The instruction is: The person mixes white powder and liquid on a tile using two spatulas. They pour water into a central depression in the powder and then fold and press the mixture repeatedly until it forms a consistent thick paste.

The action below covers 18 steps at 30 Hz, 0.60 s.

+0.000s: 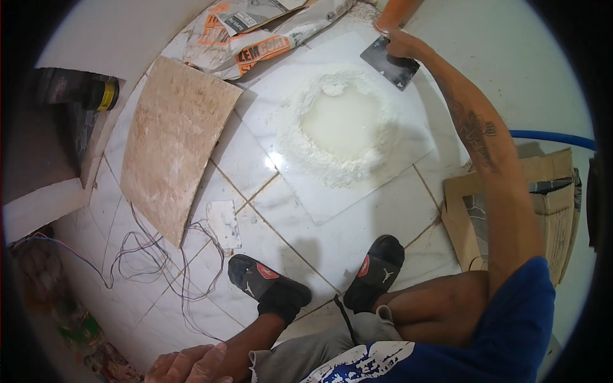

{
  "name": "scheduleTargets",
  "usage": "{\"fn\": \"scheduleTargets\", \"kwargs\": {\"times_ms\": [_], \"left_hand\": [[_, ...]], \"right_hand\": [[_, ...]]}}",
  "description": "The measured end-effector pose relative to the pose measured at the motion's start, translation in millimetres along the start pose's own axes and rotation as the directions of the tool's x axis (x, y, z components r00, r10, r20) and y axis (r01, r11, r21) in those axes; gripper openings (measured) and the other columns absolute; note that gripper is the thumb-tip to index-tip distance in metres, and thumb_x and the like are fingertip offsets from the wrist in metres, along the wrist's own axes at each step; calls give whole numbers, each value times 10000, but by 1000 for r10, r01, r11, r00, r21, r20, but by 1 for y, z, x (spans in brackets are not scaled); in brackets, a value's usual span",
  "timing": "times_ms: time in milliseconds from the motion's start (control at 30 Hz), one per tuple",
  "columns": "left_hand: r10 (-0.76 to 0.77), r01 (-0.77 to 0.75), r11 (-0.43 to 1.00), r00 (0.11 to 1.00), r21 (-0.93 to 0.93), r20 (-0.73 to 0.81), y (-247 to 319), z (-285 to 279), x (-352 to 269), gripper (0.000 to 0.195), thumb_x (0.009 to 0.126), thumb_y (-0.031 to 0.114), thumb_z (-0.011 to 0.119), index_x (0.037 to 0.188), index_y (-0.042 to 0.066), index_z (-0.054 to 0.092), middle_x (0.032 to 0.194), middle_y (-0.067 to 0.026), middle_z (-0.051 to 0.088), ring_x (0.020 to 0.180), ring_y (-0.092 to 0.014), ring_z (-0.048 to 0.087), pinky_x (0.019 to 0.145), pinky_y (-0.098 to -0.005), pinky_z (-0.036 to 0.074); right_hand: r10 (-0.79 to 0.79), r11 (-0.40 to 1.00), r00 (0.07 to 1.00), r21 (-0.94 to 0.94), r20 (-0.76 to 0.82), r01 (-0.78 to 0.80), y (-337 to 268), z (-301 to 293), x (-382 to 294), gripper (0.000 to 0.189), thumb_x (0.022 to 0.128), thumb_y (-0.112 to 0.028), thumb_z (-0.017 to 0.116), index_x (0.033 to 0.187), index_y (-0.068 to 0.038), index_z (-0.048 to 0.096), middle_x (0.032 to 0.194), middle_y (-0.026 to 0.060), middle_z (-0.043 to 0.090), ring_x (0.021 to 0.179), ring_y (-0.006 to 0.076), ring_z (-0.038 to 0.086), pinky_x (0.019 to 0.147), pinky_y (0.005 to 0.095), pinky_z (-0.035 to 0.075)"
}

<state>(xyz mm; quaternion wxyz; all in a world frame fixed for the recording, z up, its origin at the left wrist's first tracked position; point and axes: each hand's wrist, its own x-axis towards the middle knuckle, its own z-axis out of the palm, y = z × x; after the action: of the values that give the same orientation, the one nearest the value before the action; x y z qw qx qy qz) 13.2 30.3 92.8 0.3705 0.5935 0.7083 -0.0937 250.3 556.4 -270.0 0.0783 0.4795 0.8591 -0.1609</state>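
My right hand (404, 47) grips a dark flat plastering tool (390, 72), beside the rim of an orange bucket (397, 16). Below and left of it, a ring of white powder (330, 174) surrounds a pool of milky liquid (345, 122). Powder and liquid lie on a large pale square slab or sheet (318, 208) on the floor. At the bottom edge, my left hand (189, 366) is near my left shin, its fingers loosely bent and dusted white. Nothing shows in it, though the frame cuts part of it off.
Skim coat bags (263, 50) lie at the top. A plywood board (179, 143) leans left, with tangled thin wires (143, 256) below it and a small white plate (223, 225) alongside. Flattened cardboard (558, 210) and a blue hose (555, 137) are on the right.
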Motion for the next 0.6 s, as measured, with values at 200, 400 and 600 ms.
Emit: {"fn": "scheduleTargets", "kwargs": {"times_ms": [200,400,600], "left_hand": [[36,-35,999,999,41,-21,1,2,-2,364,916,138,652,1256,21,597,1023,-214,669,835,-374,665,668,-440,563],[29,-28,999,999,22,-39,2,7,-4,381,907,120,657,1270,28,587,1034,-206,669,845,-360,661,677,-432,569],[19,-18,999,999,33,-31,6,6,-5,391,882,86,670,1263,41,594,1033,-203,671,850,-362,665,674,-429,572]], "right_hand": [[102,982,991,151,91,-115,-12,7,-11,328,750,-78,512,980,111,650,817,233,678,755,301,668,679,419,515],[-84,996,992,29,94,82,-31,9,2,373,761,-118,537,1029,115,652,993,310,677,898,380,686,789,445,531],[-223,969,972,-91,70,229,-65,-6,-9,397,764,-150,577,1061,100,659,1099,308,660,1041,406,654,872,431,521]]}}
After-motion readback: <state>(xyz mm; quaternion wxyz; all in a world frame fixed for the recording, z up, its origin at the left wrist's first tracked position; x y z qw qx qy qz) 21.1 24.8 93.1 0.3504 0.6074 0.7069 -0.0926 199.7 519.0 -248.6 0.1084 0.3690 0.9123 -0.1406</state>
